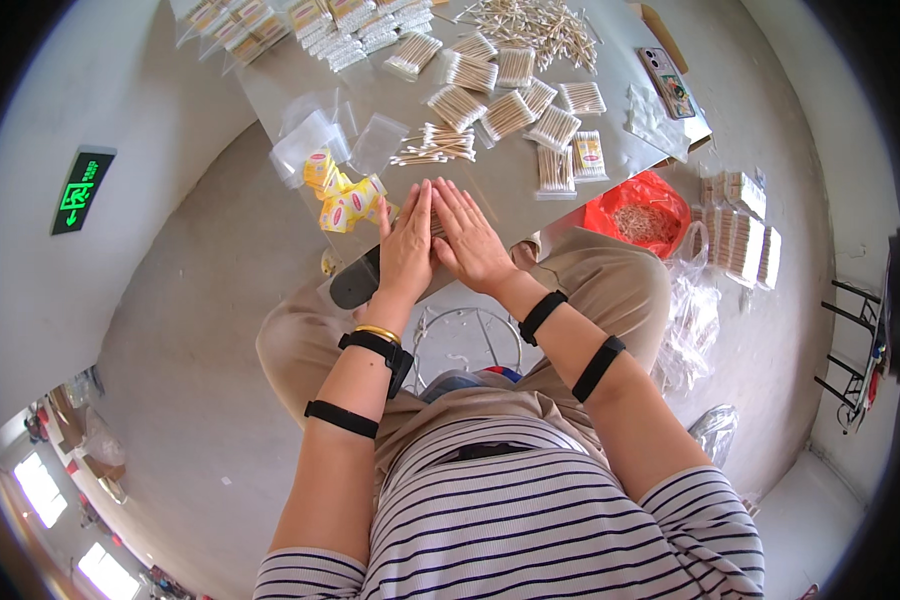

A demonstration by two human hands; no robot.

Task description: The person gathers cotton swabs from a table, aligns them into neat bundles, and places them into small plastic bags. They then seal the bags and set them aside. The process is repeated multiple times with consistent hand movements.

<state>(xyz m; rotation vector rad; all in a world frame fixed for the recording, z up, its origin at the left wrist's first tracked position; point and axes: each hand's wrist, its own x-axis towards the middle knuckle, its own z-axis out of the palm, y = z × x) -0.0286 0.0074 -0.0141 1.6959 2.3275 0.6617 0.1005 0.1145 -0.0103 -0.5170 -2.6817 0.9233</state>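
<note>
Fingers point(420, 205) straight and unclenched, the left hand point(404, 252) and right hand point(477, 250) lean together mid-frame, perhaps to square up what look like swabs point(437, 226) between the palms; whether these are gripped, I cannot tell. Yellow cards point(352, 206) lie just left, probably for easy reach. Ahead of the fingertips sits a loose pile point(436, 146); filled packets point(508, 115) spread upper centre.

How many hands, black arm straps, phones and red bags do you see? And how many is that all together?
Hands: 2, left hand and right hand
Black arm straps: 4
Phone: 1
Red plastic bag: 1
Total: 8
</note>
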